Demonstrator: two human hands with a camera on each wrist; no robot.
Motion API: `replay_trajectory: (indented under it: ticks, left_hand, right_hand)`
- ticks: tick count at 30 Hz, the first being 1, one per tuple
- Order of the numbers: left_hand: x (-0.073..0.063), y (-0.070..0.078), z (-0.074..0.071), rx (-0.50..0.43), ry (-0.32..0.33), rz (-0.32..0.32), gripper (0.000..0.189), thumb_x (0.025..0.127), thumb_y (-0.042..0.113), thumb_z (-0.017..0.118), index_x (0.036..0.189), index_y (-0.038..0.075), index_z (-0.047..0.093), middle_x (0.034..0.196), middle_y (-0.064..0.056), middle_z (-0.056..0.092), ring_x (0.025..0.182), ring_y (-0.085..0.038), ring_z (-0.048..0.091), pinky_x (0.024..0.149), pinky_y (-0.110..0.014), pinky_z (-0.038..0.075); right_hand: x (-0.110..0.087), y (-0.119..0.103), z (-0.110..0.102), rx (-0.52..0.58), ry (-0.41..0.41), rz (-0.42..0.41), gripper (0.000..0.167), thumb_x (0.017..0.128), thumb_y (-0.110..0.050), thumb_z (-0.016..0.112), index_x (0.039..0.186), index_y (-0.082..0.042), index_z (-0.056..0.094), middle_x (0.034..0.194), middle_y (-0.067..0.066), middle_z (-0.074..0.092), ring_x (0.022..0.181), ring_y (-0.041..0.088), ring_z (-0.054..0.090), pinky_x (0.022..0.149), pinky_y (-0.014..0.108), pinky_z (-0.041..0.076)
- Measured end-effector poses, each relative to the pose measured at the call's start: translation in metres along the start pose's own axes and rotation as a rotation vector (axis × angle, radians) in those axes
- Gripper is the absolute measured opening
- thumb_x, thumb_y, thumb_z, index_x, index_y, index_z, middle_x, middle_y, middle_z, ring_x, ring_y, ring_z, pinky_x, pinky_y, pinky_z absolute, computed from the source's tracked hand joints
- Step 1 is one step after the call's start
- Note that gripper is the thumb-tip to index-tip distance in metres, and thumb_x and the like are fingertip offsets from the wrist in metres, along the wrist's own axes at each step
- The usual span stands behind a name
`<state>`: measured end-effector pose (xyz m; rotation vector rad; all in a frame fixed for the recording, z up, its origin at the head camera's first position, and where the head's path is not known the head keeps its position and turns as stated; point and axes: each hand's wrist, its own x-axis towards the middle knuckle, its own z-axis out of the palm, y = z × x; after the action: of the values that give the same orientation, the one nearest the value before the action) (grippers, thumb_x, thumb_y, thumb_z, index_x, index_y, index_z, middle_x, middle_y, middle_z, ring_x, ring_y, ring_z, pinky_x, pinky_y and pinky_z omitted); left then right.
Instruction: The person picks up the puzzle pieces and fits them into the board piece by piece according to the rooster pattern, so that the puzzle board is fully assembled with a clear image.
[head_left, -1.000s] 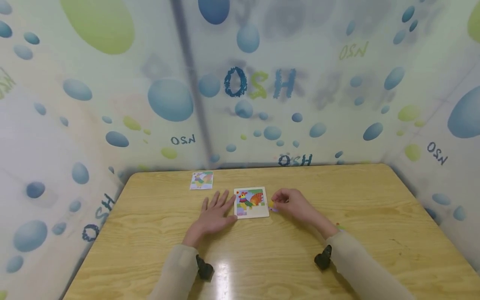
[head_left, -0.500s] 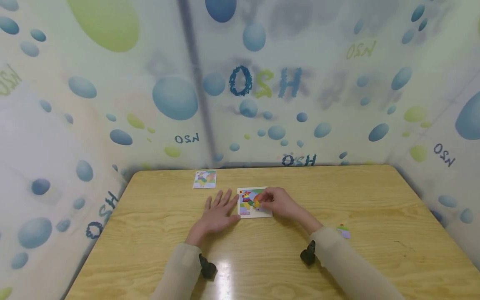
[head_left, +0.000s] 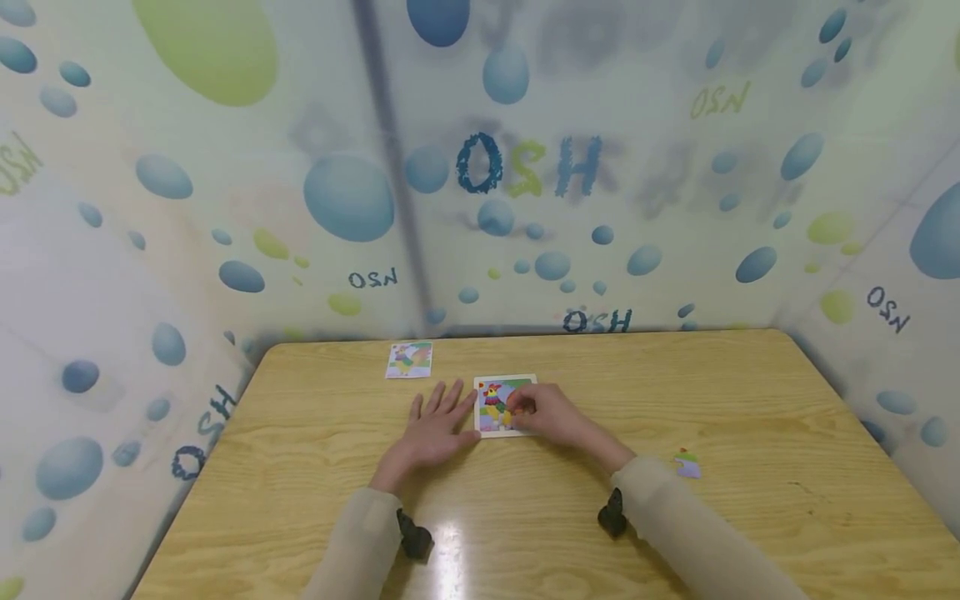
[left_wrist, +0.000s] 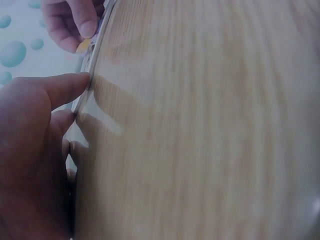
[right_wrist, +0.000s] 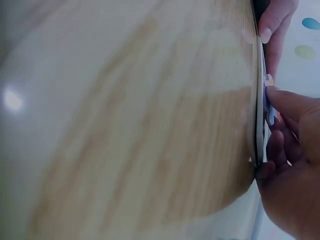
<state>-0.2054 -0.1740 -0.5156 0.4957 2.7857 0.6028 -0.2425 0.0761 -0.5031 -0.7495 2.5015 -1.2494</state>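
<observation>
A rooster jigsaw puzzle in a pale square tray (head_left: 486,434) lies mid-table in the head view. My left hand (head_left: 433,431) rests flat with spread fingers, its thumb and index finger touching the tray's left edge. Over the tray's right part, my right hand (head_left: 551,414) pinches a puzzle piece (right_wrist: 271,102), seen with a purple-blue edge and some orange in the right wrist view. In the left wrist view, a yellow bit of that piece (left_wrist: 84,46) shows at the fingertips. My right fingers hide part of the picture in the head view.
One loose puzzle piece (head_left: 687,463), green and purple, lies on the wooden table (head_left: 555,533) near my right forearm. A square picture card (head_left: 409,361) with the same rooster lies back left. A printed fabric wall (head_left: 660,217) rises behind the table.
My right hand has moved left from beside the tray to over it, carrying the puzzle piece, then slightly lower. The loose piece has come into view. My left hand stays put.
</observation>
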Motion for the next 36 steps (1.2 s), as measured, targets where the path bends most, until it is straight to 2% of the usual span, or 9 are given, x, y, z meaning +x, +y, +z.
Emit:
replay_trajectory:
  ticks: [9,17,25,31,36]
  left_hand:
    - [-0.003,0.004,-0.004,0.014,-0.015,-0.011,0.073,0.104,0.051,0.047,0.165,0.019,0.022,0.172,-0.007,0.004,0.156,-0.035,-0.007,0.118,-0.063,-0.009]
    - [-0.007,0.011,-0.011,0.028,-0.017,-0.007,0.07,0.105,0.048,0.048,0.164,0.016,0.027,0.172,-0.011,0.009,0.156,-0.038,-0.003,0.119,-0.065,-0.005]
    - [-0.006,0.012,-0.01,0.026,-0.016,-0.008,0.071,0.105,0.047,0.049,0.164,0.016,0.027,0.172,-0.01,0.007,0.156,-0.038,-0.004,0.119,-0.065,-0.006]
    - [-0.007,0.014,-0.011,0.016,-0.003,0.011,0.07,0.105,0.045,0.049,0.163,0.013,0.028,0.171,-0.014,0.009,0.156,-0.041,-0.001,0.118,-0.066,-0.005]
    - [-0.008,0.014,-0.011,0.016,-0.003,0.006,0.07,0.105,0.045,0.049,0.164,0.014,0.028,0.171,-0.013,0.01,0.156,-0.04,-0.002,0.118,-0.066,-0.004]
  right_hand:
    - [0.003,-0.002,0.007,-0.087,0.021,-0.049,0.01,0.089,-0.008,0.078,0.098,-0.009,0.074,0.093,-0.001,0.062,0.087,0.015,0.054,0.079,0.032,0.047]
    - [0.005,-0.001,0.009,-0.112,0.014,-0.045,0.01,0.091,-0.009,0.077,0.101,-0.009,0.075,0.091,-0.001,0.058,0.085,0.013,0.052,0.076,0.03,0.045]
    - [0.005,0.0,0.009,-0.135,0.015,-0.069,0.01,0.09,-0.007,0.077,0.1,-0.01,0.077,0.091,-0.005,0.066,0.088,0.012,0.057,0.081,0.032,0.049]
    - [0.001,0.0,0.006,-0.201,0.001,-0.112,0.012,0.092,-0.009,0.077,0.104,-0.01,0.08,0.1,-0.002,0.071,0.097,0.018,0.06,0.091,0.039,0.05]
    - [0.0,-0.001,0.005,-0.188,-0.006,-0.11,0.013,0.093,-0.01,0.076,0.105,-0.011,0.08,0.103,-0.001,0.071,0.101,0.019,0.06,0.092,0.039,0.049]
